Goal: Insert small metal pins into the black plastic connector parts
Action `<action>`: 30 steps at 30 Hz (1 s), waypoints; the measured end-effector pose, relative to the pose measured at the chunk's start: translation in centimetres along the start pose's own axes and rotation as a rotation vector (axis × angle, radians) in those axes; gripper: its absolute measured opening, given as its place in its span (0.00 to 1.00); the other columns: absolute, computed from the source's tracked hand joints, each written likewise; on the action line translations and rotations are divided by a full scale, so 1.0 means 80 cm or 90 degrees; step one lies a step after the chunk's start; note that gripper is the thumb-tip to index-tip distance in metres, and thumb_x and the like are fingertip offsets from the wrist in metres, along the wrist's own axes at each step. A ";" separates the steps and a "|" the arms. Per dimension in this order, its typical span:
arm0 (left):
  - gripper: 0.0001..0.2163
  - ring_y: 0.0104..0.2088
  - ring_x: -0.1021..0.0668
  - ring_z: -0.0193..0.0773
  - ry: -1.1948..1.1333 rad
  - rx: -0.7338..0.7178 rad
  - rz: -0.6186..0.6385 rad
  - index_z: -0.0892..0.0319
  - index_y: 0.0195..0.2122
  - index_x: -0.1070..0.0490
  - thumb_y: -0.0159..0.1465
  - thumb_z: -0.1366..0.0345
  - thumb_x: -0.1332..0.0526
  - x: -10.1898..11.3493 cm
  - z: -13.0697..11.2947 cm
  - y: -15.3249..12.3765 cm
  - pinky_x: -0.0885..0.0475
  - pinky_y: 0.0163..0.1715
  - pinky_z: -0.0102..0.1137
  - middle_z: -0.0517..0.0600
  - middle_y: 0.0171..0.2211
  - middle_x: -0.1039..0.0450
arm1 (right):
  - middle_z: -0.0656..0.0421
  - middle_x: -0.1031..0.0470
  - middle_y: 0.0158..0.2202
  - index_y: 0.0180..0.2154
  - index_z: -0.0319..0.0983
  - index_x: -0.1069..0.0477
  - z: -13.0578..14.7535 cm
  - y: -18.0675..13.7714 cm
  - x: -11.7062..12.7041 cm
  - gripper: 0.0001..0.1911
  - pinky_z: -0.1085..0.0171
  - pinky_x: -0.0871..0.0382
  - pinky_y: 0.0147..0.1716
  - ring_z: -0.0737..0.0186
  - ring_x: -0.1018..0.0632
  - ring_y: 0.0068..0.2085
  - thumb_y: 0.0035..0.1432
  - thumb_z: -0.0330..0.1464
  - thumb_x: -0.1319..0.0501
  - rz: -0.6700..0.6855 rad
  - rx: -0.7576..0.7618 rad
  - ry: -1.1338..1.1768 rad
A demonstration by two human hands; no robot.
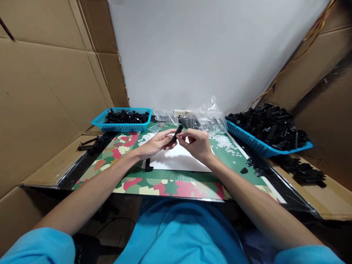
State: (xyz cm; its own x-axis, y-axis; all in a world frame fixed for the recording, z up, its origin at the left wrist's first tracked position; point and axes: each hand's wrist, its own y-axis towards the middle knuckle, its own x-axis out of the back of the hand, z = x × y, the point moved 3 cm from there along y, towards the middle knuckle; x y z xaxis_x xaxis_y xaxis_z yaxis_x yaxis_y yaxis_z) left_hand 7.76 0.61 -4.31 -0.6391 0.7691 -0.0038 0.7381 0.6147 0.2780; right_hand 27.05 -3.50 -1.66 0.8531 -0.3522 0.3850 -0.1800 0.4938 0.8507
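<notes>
Both of my hands meet over a white sheet (178,161) in the middle of the table. My left hand (156,143) is closed around the lower end of a slim black plastic part (177,132), which tilts up to the right. My right hand (196,143) pinches at the same part from the right; whether it holds a small piece there I cannot make out. Small white round pieces (224,142) lie scattered just beyond my right hand, and more (145,138) lie beyond my left hand. Another black part (148,165) stands at the sheet's left edge.
A blue basket (121,126) of black parts sits at the back left, and a fuller blue basket (255,145) at the right. Clear plastic bags (203,117) lie at the back. Loose black parts (92,143) (305,172) lie on both sides. Cardboard walls enclose the camouflage-patterned mat (170,185).
</notes>
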 end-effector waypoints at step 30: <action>0.32 0.28 0.32 0.32 0.080 -0.052 -0.071 0.55 0.73 0.42 0.74 0.49 0.36 -0.003 -0.009 -0.003 0.39 0.30 0.31 0.49 0.34 0.27 | 0.61 0.26 0.27 0.38 0.40 0.17 -0.001 -0.003 -0.003 0.10 0.65 0.39 0.27 0.68 0.34 0.25 0.72 0.32 0.37 0.097 0.038 0.039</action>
State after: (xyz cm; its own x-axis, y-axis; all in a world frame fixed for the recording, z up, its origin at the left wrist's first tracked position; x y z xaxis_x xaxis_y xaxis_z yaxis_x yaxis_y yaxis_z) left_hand 7.60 0.17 -3.70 -0.7422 0.6654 0.0797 0.6439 0.6751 0.3599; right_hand 26.96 -3.46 -2.01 0.8417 -0.2264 0.4903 -0.3371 0.4891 0.8045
